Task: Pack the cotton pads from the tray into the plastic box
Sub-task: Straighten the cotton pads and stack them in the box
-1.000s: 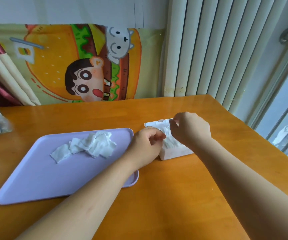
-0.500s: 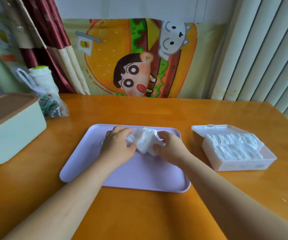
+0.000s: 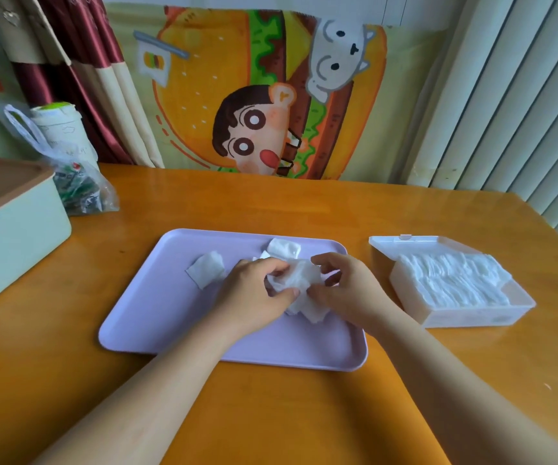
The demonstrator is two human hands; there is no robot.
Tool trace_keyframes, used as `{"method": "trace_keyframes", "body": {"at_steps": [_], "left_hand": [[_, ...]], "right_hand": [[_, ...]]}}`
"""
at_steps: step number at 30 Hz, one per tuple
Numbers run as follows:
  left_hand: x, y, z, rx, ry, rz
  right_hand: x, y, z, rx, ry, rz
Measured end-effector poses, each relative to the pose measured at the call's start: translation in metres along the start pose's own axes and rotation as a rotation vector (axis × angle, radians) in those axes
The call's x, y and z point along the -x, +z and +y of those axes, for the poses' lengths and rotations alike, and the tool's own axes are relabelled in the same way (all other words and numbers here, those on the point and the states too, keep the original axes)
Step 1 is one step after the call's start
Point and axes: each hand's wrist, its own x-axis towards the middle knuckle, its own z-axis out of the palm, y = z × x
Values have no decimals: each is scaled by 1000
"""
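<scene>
A lilac tray lies on the table in front of me. Over its middle, my left hand and my right hand together hold a crumpled bunch of white cotton pads, fingers curled round it. One loose pad lies flat on the tray to the left, and another pad lies just behind the bunch. To the right of the tray stands the clear plastic box, lid open behind it, with a row of packed pads inside.
A pale green box with a brown lid stands at the left edge of the orange table. Behind it lies a plastic bag with a white cup. A cartoon cloth, curtains and vertical blinds close off the far side.
Both hands left the plastic box and moved to the tray, where they gathered pads. Since half a second ago the bunch sits higher in my fingers and one pad lies apart at the left.
</scene>
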Motion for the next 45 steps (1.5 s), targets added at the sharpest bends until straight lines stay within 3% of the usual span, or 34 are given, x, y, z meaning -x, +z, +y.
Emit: {"method": "trace_keyframes", "body": {"at_steps": [4, 6, 10, 15, 19, 21, 24, 30, 35, 45], "left_hand": [[-3, -1, 10, -3, 17, 40], [-4, -4, 10, 11, 8, 46], [-2, -11, 13, 21, -31, 160], [7, -36, 24, 90, 29, 304], [22, -40, 38, 586, -27, 99], [27, -30, 38, 679, -64, -5], [31, -12, 33, 715, -86, -67], [38, 5, 31, 818, -147, -86], [41, 6, 30, 815, -136, -85], [40, 6, 29, 826, -123, -101]], "right_hand": [[13, 0, -5, 150, -126, 261], [18, 2, -11, 105, -163, 229], [23, 6, -18, -141, -5, -39], [30, -1, -23, -174, -60, 74], [43, -8, -23, -542, -56, 5], [50, -11, -18, -706, -29, -84], [58, -9, -10, -763, -17, -133], [66, 1, 9, -862, 55, 51], [69, -1, 9, -778, -31, -88], [71, 1, 13, -750, -39, -76]]}}
